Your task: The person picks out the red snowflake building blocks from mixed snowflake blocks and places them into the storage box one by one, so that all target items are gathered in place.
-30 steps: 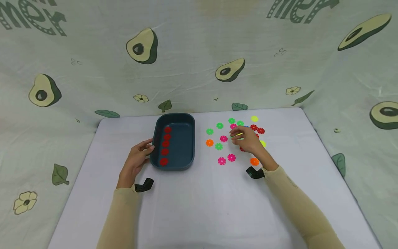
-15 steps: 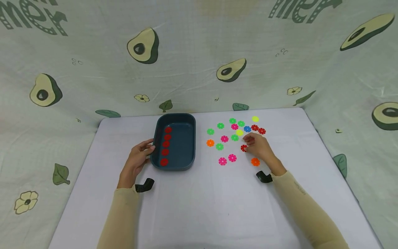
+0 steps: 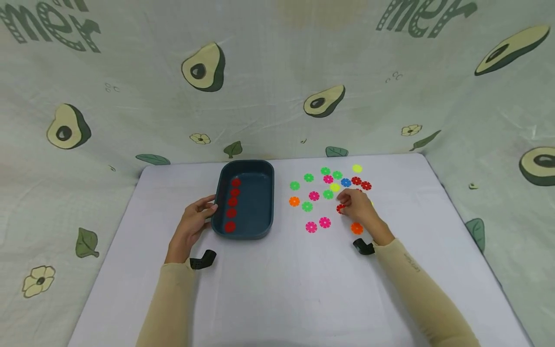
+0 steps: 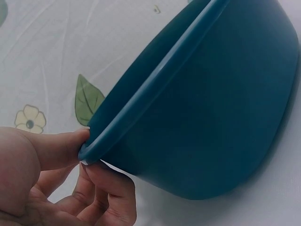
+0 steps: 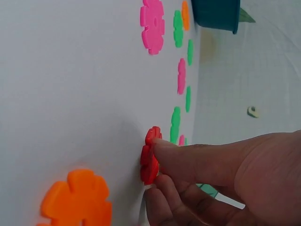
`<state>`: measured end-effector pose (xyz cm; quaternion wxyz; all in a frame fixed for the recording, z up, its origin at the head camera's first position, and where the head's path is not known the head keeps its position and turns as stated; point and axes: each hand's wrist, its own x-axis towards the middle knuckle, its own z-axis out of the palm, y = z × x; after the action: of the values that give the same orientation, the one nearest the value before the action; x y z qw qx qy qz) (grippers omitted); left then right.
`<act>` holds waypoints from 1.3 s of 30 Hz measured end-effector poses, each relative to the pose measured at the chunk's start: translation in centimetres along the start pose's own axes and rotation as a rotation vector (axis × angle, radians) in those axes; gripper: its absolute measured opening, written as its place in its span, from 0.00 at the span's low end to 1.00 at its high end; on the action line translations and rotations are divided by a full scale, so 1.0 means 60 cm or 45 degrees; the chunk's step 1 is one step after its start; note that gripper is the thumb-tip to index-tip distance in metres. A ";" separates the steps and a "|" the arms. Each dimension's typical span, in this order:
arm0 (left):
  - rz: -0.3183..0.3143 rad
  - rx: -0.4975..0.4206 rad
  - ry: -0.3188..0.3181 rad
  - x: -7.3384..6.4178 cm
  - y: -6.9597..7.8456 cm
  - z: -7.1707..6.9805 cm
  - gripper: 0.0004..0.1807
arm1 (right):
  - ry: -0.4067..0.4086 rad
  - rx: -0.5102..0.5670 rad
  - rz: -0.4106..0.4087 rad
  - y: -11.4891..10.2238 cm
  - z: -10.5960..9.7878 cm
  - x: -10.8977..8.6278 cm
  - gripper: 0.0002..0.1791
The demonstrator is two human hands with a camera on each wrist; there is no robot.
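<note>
A dark teal tray [image 3: 257, 207] stands at the left on the white table, with several red flower-shaped discs [image 3: 231, 213] in a column along its left side. My left hand [image 3: 193, 220] grips its left rim; in the left wrist view the thumb [image 4: 63, 147] lies on top and the fingers curl below. Over on the right, my right hand [image 3: 361, 208] pinches a red flower-shaped disc [image 5: 149, 162] at the table surface. In the right wrist view the thumb presses its face, with the fingertips at its lower edge.
Flower-shaped discs lie scattered around the right hand: green [image 3: 307, 206], pink [image 3: 324, 222], orange [image 3: 357, 228], yellow [image 3: 357, 168], blue [image 3: 345, 182] and more red [image 3: 366, 185]. Some are partly hidden by the hand. A patterned cloth [image 3: 269, 111] hangs behind the table.
My right hand has moved from above the middle of the scattered discs rightward and nearer, down to the red disc it now pinches. My left hand stays on the tray rim.
</note>
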<state>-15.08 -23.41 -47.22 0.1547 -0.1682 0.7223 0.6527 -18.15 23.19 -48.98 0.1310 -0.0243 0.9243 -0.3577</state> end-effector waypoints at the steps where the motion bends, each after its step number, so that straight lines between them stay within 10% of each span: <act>1: -0.004 0.001 -0.002 0.001 -0.001 0.000 0.29 | -0.008 -0.011 0.011 -0.001 0.000 -0.001 0.17; 39: 0.015 0.017 -0.007 -0.001 -0.004 -0.003 0.29 | -0.013 -0.026 0.083 -0.008 0.004 -0.003 0.18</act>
<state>-14.94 -23.58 -47.36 0.1539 -0.1613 0.7272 0.6492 -17.93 22.71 -48.80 0.1472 0.0028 0.9275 -0.3437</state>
